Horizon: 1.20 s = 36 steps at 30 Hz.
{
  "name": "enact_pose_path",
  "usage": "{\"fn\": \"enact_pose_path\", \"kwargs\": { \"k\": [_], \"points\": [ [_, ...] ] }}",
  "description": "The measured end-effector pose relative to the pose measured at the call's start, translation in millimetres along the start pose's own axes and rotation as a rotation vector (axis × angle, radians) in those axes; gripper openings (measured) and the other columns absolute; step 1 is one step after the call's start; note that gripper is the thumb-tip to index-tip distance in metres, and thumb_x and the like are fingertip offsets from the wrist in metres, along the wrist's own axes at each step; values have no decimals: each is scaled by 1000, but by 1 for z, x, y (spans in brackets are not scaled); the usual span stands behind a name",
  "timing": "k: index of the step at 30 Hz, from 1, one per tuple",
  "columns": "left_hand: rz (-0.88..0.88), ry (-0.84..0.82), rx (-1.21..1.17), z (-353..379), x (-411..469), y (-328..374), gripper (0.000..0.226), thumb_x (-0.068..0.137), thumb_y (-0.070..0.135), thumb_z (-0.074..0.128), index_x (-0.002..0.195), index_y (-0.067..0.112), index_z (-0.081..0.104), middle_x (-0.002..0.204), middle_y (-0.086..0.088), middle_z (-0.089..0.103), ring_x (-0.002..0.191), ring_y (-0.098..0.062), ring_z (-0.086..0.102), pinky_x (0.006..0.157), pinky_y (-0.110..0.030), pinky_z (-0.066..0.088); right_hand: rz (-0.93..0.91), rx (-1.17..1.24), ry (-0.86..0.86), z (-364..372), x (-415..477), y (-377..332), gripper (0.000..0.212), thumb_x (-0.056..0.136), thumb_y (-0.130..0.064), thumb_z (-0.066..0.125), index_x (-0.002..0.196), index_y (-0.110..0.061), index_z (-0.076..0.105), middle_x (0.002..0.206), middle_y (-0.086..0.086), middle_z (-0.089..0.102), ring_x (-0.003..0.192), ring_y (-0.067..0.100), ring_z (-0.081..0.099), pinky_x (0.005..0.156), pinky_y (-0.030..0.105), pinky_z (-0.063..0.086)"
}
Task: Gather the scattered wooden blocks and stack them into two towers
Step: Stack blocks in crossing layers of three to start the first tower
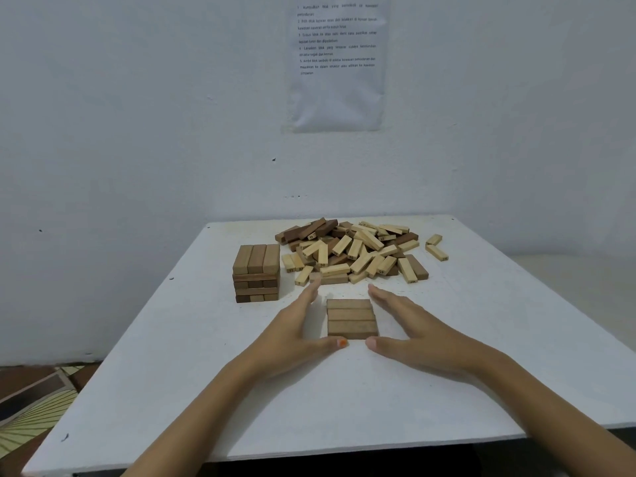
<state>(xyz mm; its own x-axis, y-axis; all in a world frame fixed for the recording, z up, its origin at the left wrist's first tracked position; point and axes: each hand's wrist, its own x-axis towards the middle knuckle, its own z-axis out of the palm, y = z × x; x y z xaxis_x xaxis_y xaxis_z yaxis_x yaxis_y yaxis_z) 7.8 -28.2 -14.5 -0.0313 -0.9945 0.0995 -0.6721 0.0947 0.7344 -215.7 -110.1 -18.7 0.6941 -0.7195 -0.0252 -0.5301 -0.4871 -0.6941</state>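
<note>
Left hand [299, 328] and right hand [413, 321] are both flat, fingers straight, gripping nothing. They bracket the three-block base layer [351, 318], one per side, thumbs at its near corners. Can't tell if the fingers actually touch its sides: left looks slightly off, right just beside. I read this as squaring up the second tower's footing. The layer sits on the worktop [206, 390], dark blocks side by side. Behind-left of the layer is the first tower [256, 273], several crossed layers, looks square. Directly behind the layer is the loose pile [354, 253], mixed light and dark, its near edge close to the left fingertips. Behind-right of the layer, past the pile, are two stray blocks [436, 247]. Risks from here: an uneven squeeze could skew the three blocks or open a gap, and every later layer would inherit that lean. A left hand reaching behind the layer for stock passes close by the first tower, and a wrist clip could topple it. Pulling from the pile's middle could send blocks sliding into the layer.
</note>
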Motion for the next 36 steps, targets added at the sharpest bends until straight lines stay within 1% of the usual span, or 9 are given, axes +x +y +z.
{"fn": "enact_pose_path", "kwargs": {
  "k": [3, 8, 12, 15, 18, 22, 26, 31, 36],
  "points": [
    [14, 9, -27, -1, 5, -4, 103, 73, 43, 78, 150, 37, 11, 147, 9, 37, 137, 2, 27, 105, -17, 26, -26, 29, 30, -1, 7, -1, 85, 84, -44, 71, 151, -38, 19, 151, -22, 30, 137, -9, 24, 113, 22, 25],
    [37, -26, -52, -4, 11, -8, 94, 73, 37, 80, 145, 40, 19, 127, 14, 51, 127, 1, 40, 106, -18, 32, -48, -9, 62, -5, 16, 3, 81, 77, -47, 75, 142, -47, 28, 136, -28, 45, 134, -2, 32, 114, 34, 30],
    [86, -2, -72, -5, 14, -11, 84, 73, 30, 81, 133, 50, 25, 121, 7, 55, 122, -1, 46, 104, -16, 35, -65, 11, 73, -8, 18, 2, 80, 66, -57, 76, 134, -52, 35, 126, -27, 51, 131, -1, 37, 111, 37, 33],
    [134, 36, -66, -6, 15, -12, 81, 70, 27, 84, 126, 55, 32, 116, 6, 58, 115, -1, 50, 101, -12, 36, -85, 34, 70, -10, 18, 3, 76, 65, -52, 79, 131, -49, 41, 125, -22, 54, 126, -6, 42, 107, 31, 38],
    [163, 71, -77, -7, 14, -11, 79, 67, 26, 86, 127, 48, 39, 110, 10, 61, 111, 4, 52, 95, -7, 36, -101, 83, 83, -12, 17, 1, 70, 68, -39, 85, 127, -46, 48, 123, -18, 57, 123, -6, 47, 100, 21, 42],
    [191, 162, -92, -17, 14, -7, 79, 63, 26, 88, 132, 23, 51, 110, 10, 63, 111, 1, 56, 101, -14, 38, -181, 97, 131, -18, 22, -9, 66, 68, -33, 86, 126, -36, 55, 119, -18, 62, 119, -4, 52, 106, 22, 34],
    [220, 248, -83, -40, 13, 4, 77, 62, 28, 88, 131, 24, 53, 108, 13, 63, 110, 1, 56, 94, -10, 39, -246, 168, 170, -26, 32, -29, 62, 67, -30, 85, 124, -32, 58, 117, -18, 64, 116, 1, 56, 105, 25, 38],
    [220, 304, -103, -74, 11, 7, 77, 61, 31, 88, 129, 30, 53, 108, 11, 64, 110, -2, 57, 88, -22, 50, -292, 206, 191, -30, 54, -59, 61, 69, -23, 87, 123, -27, 59, 115, -10, 64, 109, -3, 58, 97, 15, 40],
    [151, 352, -163, -104, 13, -10, 77, 59, 30, 87, 128, 34, 52, 109, 11, 66, 114, 2, 55, 99, -20, 38, -353, 275, 217, -18, 84, -81, 57, 70, -19, 86, 120, -27, 60, 116, -10, 64, 109, 3, 59, 100, 28, 44]
  ]
}}
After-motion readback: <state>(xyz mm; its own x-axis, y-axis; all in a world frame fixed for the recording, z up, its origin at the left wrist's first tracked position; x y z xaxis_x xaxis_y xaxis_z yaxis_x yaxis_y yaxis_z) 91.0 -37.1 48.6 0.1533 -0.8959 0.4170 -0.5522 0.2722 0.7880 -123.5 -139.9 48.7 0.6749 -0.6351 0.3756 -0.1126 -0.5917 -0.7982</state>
